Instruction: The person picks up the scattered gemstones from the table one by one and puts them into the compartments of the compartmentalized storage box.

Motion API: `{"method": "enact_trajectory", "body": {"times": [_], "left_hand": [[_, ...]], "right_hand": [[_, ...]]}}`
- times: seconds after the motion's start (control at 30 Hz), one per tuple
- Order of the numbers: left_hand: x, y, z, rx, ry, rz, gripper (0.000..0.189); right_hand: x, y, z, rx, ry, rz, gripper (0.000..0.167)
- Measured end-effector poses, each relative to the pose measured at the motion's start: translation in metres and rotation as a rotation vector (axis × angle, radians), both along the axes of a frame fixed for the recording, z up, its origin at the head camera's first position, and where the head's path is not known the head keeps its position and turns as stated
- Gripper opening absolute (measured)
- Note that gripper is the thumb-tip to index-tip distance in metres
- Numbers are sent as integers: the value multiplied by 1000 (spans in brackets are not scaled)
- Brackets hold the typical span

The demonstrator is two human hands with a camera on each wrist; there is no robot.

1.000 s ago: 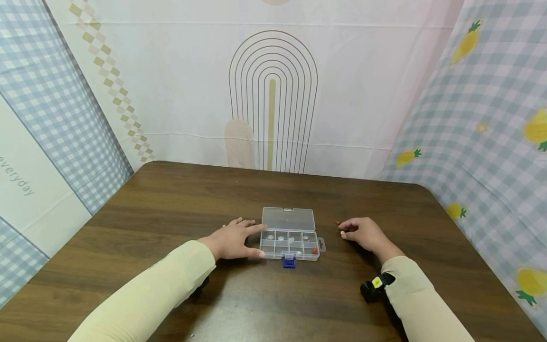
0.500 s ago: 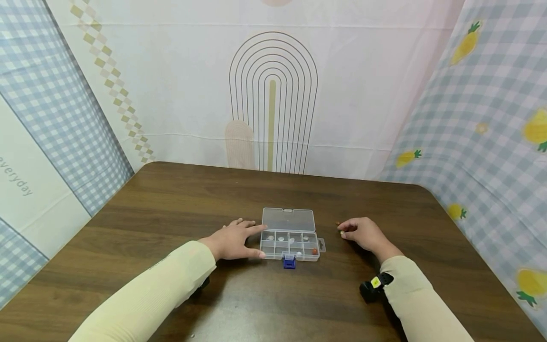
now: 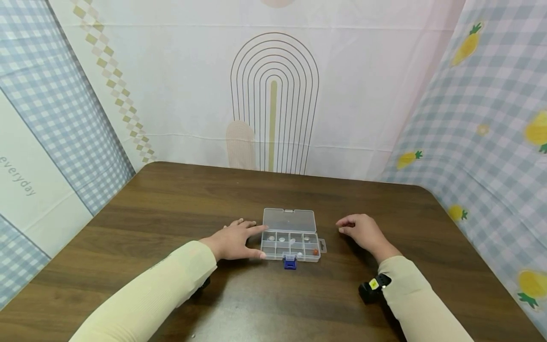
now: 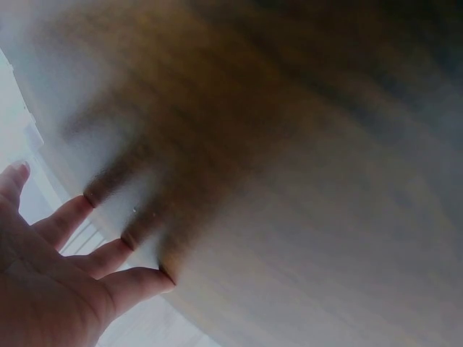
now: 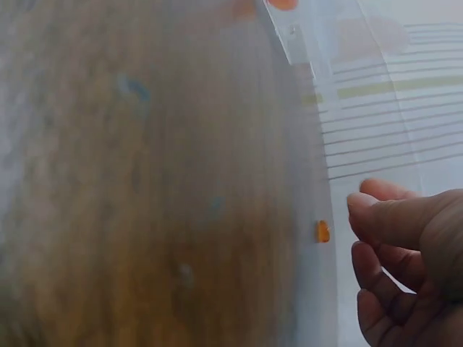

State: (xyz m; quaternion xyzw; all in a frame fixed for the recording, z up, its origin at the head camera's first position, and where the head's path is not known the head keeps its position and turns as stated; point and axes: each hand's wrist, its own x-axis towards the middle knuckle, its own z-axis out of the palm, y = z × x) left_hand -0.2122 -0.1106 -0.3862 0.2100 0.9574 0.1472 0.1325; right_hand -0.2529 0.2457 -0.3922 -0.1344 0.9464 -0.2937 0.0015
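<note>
A clear plastic compartment box [image 3: 268, 250] stands with its lid [image 3: 289, 221] folded back. Small pale pieces [image 3: 282, 240] lie in several compartments, and an orange-red bead [image 3: 315, 252] sits in the front right one. My left hand [image 3: 234, 241] rests at the box's left side, fingers spread and thumb at the front corner. To the right of the box, my right hand [image 3: 364, 232] keeps thumb and forefinger pinched together, apparently on a small yellowish bead hidden by the fingertips. In the right wrist view an orange bead [image 5: 323, 231] lies just apart from these fingers.
A blue latch [image 3: 290, 262] hangs at the box's front, and a hanging tab [image 3: 322, 245] juts from its right side. The brown wooden table [image 3: 256, 304] reaches back to a patterned cloth [image 3: 188, 95]. A tiny speck [image 3: 193, 336] lies near the front edge.
My right hand has shifted slightly left and away from me. The yellowish bead at its fingertips and the orange-brown bead beside them no longer show in the head view. My left hand stays put.
</note>
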Motion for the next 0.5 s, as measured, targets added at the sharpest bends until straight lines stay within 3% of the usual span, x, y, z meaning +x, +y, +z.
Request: {"method": "enact_trajectory", "body": {"times": [0.5], "left_hand": [[0, 0, 1, 0, -1, -1, 80]], "right_hand": [[8, -11, 10, 50, 269, 63, 13]]}}
